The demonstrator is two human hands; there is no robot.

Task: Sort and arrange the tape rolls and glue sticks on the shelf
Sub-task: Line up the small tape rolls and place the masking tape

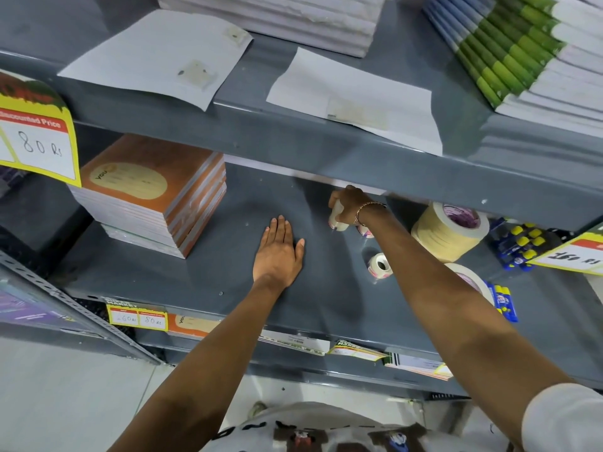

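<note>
My left hand [280,251] lies flat, palm down, on the grey middle shelf [202,275], fingers together and holding nothing. Farther back, my right hand [347,200] is closed around a small clear tape roll [337,218] that stands on the shelf. Another small roll [364,230] peeks out just right of my wrist. A third small tape roll [379,265] lies nearer the front, left of my forearm. A stack of wide beige masking tape rolls [448,230] stands at the right, with one more masking tape roll [473,280] partly hidden behind my forearm. Blue-and-yellow glue sticks [505,303] lie beside it.
A stack of brown notebooks [153,197] fills the shelf's left part. Packs of blue-and-yellow glue sticks [520,244] sit at the far right behind a yellow price tag [574,256]. The upper shelf [359,135] overhangs closely, carrying loose paper sheets and book stacks.
</note>
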